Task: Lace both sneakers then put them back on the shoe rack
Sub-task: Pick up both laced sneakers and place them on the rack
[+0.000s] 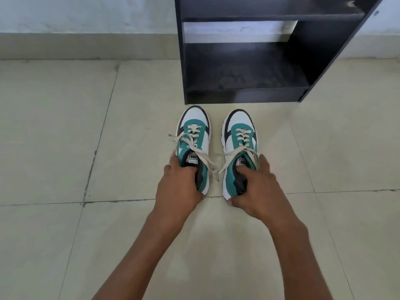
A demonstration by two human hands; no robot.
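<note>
Two green, white and black sneakers stand side by side on the tiled floor, toes pointing at a black shoe rack (244,83). My left hand (179,187) grips the heel and collar of the left sneaker (194,131), fingers tucked into its opening. Around the heel of the right sneaker (239,131) my right hand (255,187) is closed, fingers inside the collar. Both shoes carry cream laces threaded through the eyelets, with loose ends trailing over the sides.
The rack's shelves hold nothing and its bottom shelf sits just beyond the toes. Beige floor tiles (65,137) spread to the left and right. A pale wall (86,14) with a skirting strip runs behind the rack.
</note>
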